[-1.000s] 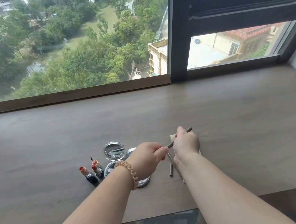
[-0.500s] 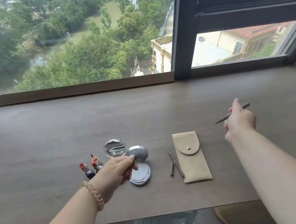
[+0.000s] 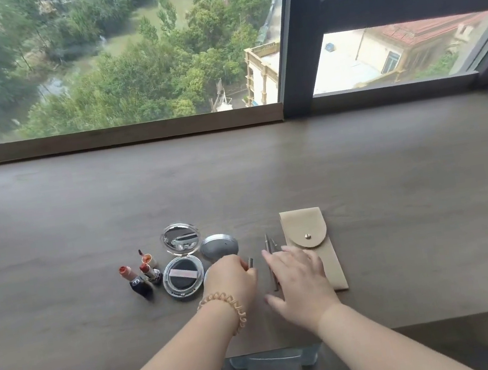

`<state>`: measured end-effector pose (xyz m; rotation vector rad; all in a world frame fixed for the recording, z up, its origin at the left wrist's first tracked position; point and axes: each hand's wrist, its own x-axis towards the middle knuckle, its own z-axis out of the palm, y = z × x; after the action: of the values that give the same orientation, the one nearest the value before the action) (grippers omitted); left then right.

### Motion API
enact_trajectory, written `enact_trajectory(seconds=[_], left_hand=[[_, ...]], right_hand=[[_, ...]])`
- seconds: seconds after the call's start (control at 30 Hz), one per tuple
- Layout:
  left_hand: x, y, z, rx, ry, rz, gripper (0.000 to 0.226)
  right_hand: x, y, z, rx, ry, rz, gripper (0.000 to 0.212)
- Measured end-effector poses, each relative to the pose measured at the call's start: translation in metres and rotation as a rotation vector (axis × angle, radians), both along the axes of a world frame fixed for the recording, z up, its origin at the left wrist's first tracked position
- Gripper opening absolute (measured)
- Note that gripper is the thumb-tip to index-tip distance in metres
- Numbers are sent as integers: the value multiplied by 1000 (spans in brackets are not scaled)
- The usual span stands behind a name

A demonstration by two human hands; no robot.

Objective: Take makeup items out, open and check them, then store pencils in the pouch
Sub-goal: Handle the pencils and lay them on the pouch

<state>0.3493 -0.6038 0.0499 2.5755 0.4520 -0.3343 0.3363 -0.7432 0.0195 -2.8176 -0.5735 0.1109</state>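
A beige snap pouch lies flat on the wooden desk. Just left of it, thin grey pencils lie side by side. My right hand is spread palm down over their lower ends and touches the pouch's left edge. My left hand, with a bead bracelet on the wrist, pinches a small grey pencil cap beside the pencils. An open mirror compact and three uncapped lipsticks stand to the left.
A round silver lid lies behind my left hand, and another round piece is partly hidden under it. The window sill runs along the desk's far edge. A clear plastic stool shows below the near edge.
My right hand came back from the far right with the pencil and now lies flat over the pencils by the pouch. My left hand shifted right toward them, still gripping the cap.
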Motion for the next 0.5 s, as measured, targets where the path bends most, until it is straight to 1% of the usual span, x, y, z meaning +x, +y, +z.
enact_trajectory(seconds=[0.1,0.23,0.3,0.5], left_hand=[[-2,1,-10,62,-8,27,22],[-2,0,-21,143,7,15,26],[-2,-1,-26,172,10,10,29],[-2,-1,-32,179,32,-28,35]], right_hand=[[-6,7,-9,-163,-74,27,78],[-3,8,-20,-159,-137,-1,77],[-3,9,-24,-175,-181,-14,72],[-3,11,-25,-165,-195,-72,60]])
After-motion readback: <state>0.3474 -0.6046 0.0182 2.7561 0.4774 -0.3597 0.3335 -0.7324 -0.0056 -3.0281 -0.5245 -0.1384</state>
